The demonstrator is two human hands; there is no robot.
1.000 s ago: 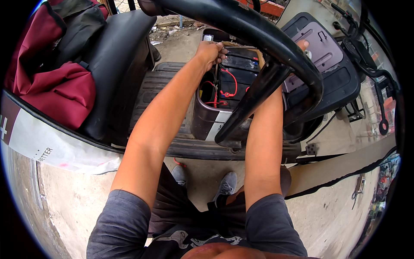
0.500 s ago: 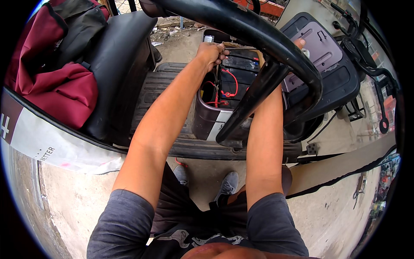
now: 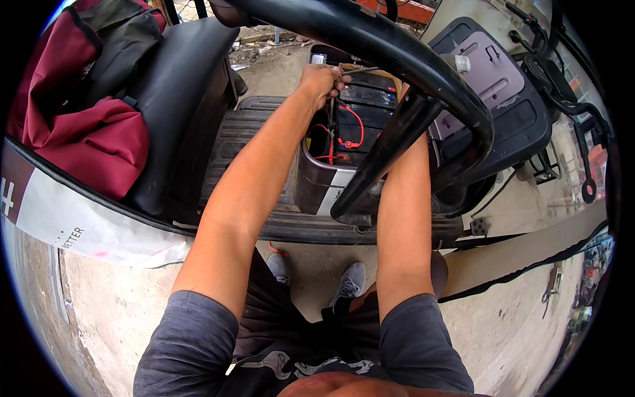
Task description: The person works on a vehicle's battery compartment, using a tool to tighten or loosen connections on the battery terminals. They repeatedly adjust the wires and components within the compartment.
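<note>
left of the black bar [image 3: 337, 30] i have the left hand [image 3: 324, 85] pinched on a thin cord [image 3: 360, 70] above the batteries [image 3: 372, 97]; the bar hides my right hand, its grip i can't tell.

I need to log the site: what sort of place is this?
Probably an outdoor concrete yard, at the open side of a small vehicle: a padded black seat, a foot pedal and scattered debris beyond.

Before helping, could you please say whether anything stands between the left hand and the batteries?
Nothing visible does: the left hand is at the far left corner of the batteries. The black bar crosses the view farther right, hiding part of them.
</note>
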